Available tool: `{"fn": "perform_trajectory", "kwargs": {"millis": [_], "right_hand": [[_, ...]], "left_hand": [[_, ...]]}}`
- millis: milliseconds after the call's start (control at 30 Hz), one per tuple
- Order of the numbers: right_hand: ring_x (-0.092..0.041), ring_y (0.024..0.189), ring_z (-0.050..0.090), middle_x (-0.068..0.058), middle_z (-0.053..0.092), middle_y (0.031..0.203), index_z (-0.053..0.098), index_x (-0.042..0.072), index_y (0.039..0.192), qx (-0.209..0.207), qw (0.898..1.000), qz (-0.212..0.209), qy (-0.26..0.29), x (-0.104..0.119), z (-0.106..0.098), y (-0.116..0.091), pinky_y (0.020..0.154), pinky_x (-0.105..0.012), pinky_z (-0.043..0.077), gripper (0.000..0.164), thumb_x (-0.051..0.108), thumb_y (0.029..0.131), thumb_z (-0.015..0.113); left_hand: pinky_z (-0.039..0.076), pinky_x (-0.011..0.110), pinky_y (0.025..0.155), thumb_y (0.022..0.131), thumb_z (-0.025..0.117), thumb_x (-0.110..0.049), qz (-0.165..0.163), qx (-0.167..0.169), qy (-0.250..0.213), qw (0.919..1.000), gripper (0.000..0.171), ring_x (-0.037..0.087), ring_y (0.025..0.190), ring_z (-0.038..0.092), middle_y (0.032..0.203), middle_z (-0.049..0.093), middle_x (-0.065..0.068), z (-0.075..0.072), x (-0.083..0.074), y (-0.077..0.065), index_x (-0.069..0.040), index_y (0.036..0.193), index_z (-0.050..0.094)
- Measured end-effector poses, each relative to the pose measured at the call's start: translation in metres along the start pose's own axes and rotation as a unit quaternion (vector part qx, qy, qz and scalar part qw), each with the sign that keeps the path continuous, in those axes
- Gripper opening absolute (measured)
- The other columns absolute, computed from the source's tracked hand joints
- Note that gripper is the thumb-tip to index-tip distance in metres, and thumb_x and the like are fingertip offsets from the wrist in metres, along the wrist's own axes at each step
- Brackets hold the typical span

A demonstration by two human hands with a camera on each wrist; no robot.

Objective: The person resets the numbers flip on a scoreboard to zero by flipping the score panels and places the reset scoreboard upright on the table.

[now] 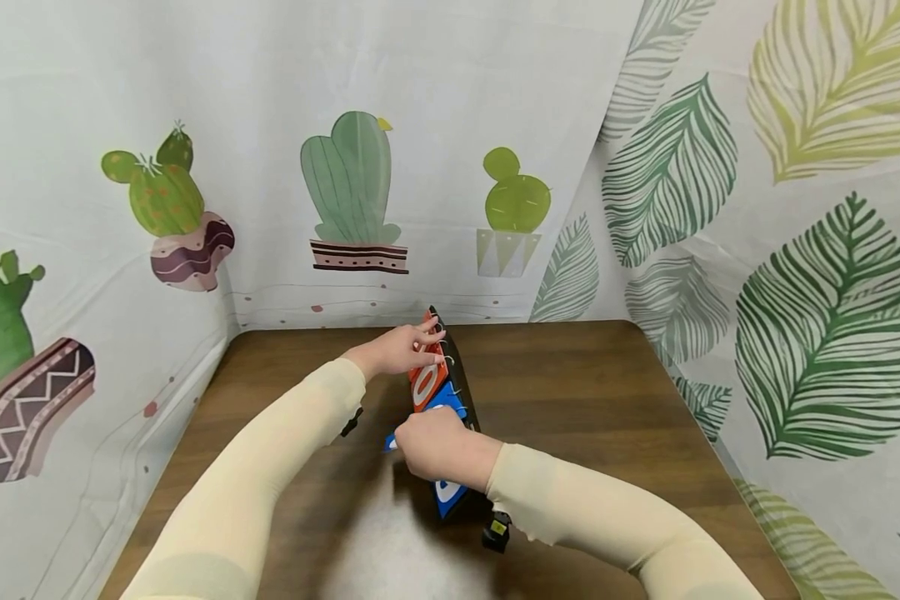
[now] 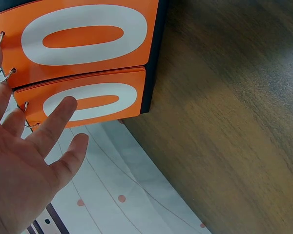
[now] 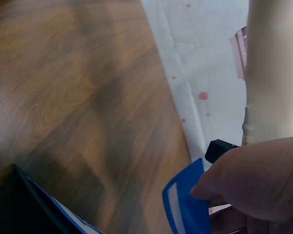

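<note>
A tabletop flip scoreboard (image 1: 462,375) with a black frame stands on the table, its number cards hung on metal rings along the top. Orange cards (image 2: 83,36) showing white zeros fill its far end, and blue cards (image 1: 450,400) its near end. My left hand (image 1: 397,350) rests at the top edge by the orange cards, fingers spread and fairly straight near the rings. At the near end, my right hand (image 1: 435,442) pinches one blue number card (image 3: 191,197) between thumb and fingers. That card is lifted out from the frame; its digit is mostly hidden.
The scoreboard stands on a brown wooden table (image 1: 570,400). Behind the table hangs a white cloth (image 1: 450,67) printed with cacti and leaves. Black wrist devices (image 1: 497,532) hang under the sleeves.
</note>
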State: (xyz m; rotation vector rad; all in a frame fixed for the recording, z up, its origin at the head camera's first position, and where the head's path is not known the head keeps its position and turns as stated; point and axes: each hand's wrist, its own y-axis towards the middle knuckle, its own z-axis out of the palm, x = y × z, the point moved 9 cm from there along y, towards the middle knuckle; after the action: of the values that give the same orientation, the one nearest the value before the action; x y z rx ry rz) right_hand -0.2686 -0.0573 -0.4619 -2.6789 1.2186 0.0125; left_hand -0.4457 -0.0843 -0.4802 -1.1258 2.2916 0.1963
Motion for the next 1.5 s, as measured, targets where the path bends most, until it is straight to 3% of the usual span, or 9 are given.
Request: {"fn": "perform_trajectory", "kwargs": {"millis": [100,467,700,1000,1167,1267,1333,1400,1500], "right_hand": [[-0.010,0.051,0.055,0.004,0.065,0.068,0.076,0.021,0.089,0.010,1.000,0.000,-0.008,-0.002,0.002,0.002,0.044,-0.031,0.050,0.013,0.028,0.097,0.069],[-0.012,0.061,0.064,0.002,0.076,0.087,0.078,0.021,0.101,0.017,0.998,0.009,-0.059,-0.016,0.008,0.008,0.054,-0.037,0.060,0.011,0.029,0.093,0.075],[-0.011,0.059,0.062,0.004,0.075,0.084,0.077,0.024,0.102,0.029,0.997,-0.004,-0.071,-0.015,0.009,0.008,0.056,-0.036,0.059,0.012,0.032,0.092,0.075],[-0.003,0.061,0.061,0.010,0.073,0.082,0.078,0.025,0.100,0.058,0.993,-0.099,0.027,-0.013,0.003,-0.011,0.058,-0.025,0.054,0.019,0.042,0.097,0.069],[0.001,0.083,0.069,0.012,0.077,0.108,0.074,0.027,0.124,-0.019,0.980,-0.171,0.095,-0.024,-0.009,-0.031,0.075,-0.023,0.059,0.029,0.041,0.101,0.063],[-0.004,0.104,0.072,0.007,0.076,0.118,0.073,0.023,0.126,-0.106,0.961,-0.183,0.177,-0.045,-0.015,-0.046,0.091,-0.028,0.059,0.029,0.036,0.103,0.061],[-0.010,0.112,0.072,0.001,0.076,0.122,0.074,0.019,0.125,-0.167,0.937,-0.169,0.258,-0.065,-0.015,-0.055,0.098,-0.032,0.058,0.028,0.030,0.103,0.062],[-0.012,0.111,0.073,-0.002,0.077,0.121,0.076,0.015,0.122,-0.216,0.902,-0.130,0.350,-0.089,-0.007,-0.063,0.098,-0.034,0.059,0.026,0.025,0.101,0.065],[-0.010,0.100,0.074,-0.008,0.078,0.115,0.077,0.011,0.118,-0.263,0.835,-0.059,0.479,-0.124,0.021,-0.070,0.090,-0.031,0.061,0.022,0.018,0.099,0.068]], "left_hand": [[0.050,0.046,0.103,0.101,0.060,-0.050,0.003,0.002,0.002,1.0000,0.068,0.038,0.149,0.041,0.175,0.007,-0.002,0.000,0.000,0.001,-0.021,0.159,0.039],[0.038,0.050,0.122,0.100,0.061,-0.052,-0.013,0.002,0.005,0.9999,0.067,0.035,0.158,0.025,0.175,0.009,-0.002,-0.002,0.000,0.002,-0.026,0.159,0.039],[0.043,0.049,0.117,0.101,0.060,-0.051,-0.010,0.006,0.017,0.9998,0.069,0.037,0.150,0.040,0.175,0.008,-0.001,-0.001,-0.002,0.003,-0.022,0.159,0.038],[0.047,0.047,0.109,0.102,0.058,-0.050,-0.009,0.011,0.024,0.9996,0.068,0.039,0.140,0.051,0.175,0.007,0.000,-0.001,-0.003,0.001,-0.021,0.160,0.037],[0.041,0.050,0.119,0.101,0.060,-0.051,-0.012,0.010,0.024,0.9996,0.068,0.038,0.152,0.036,0.175,0.010,-0.002,-0.002,-0.001,0.001,-0.023,0.159,0.039],[0.035,0.053,0.123,0.100,0.060,-0.052,-0.011,0.009,0.021,0.9997,0.069,0.036,0.158,0.024,0.175,0.012,0.000,-0.002,0.000,0.002,-0.021,0.158,0.041],[0.032,0.054,0.124,0.100,0.060,-0.053,-0.012,0.007,0.020,0.9997,0.069,0.036,0.159,0.022,0.175,0.013,0.002,-0.002,0.001,0.002,-0.021,0.158,0.041],[0.030,0.055,0.125,0.100,0.060,-0.054,-0.013,0.005,0.019,0.9997,0.069,0.036,0.159,0.022,0.175,0.013,0.004,-0.001,0.002,0.003,-0.022,0.158,0.041],[0.027,0.056,0.126,0.099,0.061,-0.054,-0.020,0.005,0.017,0.9997,0.069,0.036,0.160,0.020,0.175,0.013,0.003,-0.002,0.001,0.003,-0.024,0.158,0.040]]}}
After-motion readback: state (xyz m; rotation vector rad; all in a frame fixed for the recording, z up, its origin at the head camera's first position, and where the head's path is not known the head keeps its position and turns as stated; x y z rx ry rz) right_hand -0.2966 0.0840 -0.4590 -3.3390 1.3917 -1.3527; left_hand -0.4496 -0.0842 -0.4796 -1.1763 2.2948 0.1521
